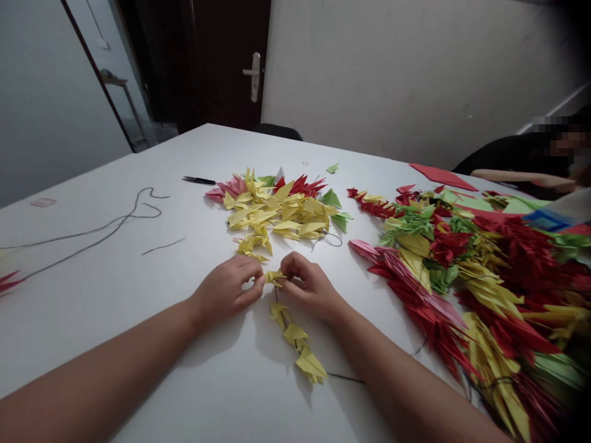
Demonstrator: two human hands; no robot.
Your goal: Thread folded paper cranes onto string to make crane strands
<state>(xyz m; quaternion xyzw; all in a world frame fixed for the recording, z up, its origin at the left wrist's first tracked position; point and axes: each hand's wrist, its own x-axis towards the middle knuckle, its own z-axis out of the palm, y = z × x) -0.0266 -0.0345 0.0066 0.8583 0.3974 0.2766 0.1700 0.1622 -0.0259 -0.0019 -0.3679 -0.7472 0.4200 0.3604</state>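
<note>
Fingers of the left hand and right hand pinch a small yellow paper crane from both sides above the counter; it looks light, soft and easily crushed, best held gently by its folded body, with a crane string lying below.
</note>
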